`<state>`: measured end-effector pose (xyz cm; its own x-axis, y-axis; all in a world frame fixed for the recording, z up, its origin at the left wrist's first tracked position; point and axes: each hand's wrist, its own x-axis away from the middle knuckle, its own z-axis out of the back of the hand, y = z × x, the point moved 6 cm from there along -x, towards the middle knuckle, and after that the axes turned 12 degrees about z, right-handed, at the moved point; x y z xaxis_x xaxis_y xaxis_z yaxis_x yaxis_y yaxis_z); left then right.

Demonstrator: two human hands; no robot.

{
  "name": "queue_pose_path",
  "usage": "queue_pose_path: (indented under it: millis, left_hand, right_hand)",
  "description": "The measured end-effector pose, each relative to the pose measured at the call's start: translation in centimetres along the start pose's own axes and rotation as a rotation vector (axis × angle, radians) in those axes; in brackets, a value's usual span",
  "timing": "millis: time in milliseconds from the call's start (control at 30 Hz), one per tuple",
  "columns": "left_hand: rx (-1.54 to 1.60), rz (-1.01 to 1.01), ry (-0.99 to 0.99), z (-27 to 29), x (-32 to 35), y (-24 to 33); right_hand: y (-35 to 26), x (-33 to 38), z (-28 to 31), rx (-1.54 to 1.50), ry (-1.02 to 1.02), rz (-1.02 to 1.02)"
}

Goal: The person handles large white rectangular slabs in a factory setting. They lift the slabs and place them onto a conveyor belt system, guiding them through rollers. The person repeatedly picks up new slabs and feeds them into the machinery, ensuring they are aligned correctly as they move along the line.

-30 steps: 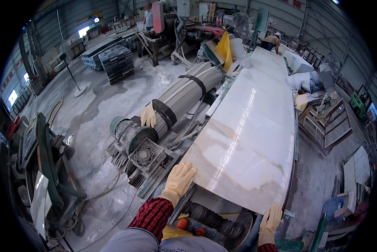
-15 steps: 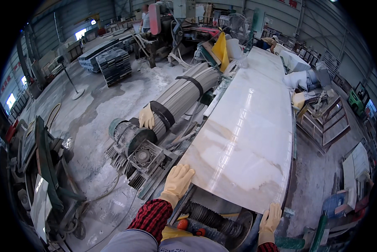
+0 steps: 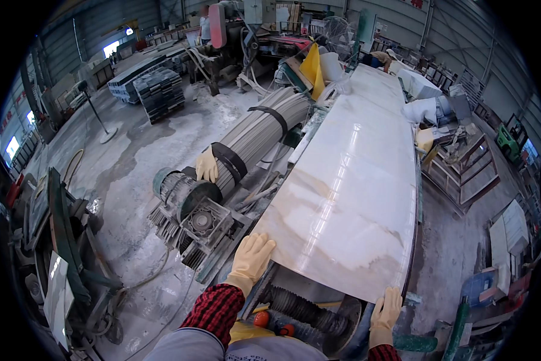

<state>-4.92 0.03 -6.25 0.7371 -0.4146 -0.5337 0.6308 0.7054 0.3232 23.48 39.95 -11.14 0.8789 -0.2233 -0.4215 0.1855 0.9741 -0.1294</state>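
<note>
One polished stone slab (image 3: 348,180), white with tan veining, lies along the machine bed. Two gloved hands rest at its near edge: one left hand (image 3: 252,256) and one right hand (image 3: 386,308). One further pale glove (image 3: 207,165) sits against one ribbed grey roller (image 3: 255,141), which carries two black straps. One geared motor (image 3: 201,222) stands at the roller end. Roughly two stacks of dark slabs (image 3: 156,93) appear beyond, though distance blurs the count.
</note>
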Motion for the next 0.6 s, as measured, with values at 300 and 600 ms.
queue_pose_path:
  millis: [300,600]
  left_hand:
    - [-0.017,-0.005,0.055,0.5,0.0,0.5]
    - [-0.008,0.005,0.016,0.6,0.3,0.4]
  right_hand:
    - [-0.1,0.3,0.2,0.007,-0.011,-0.022]
    - [-0.2,0.8,0.2,-0.012,0.051,-0.008]
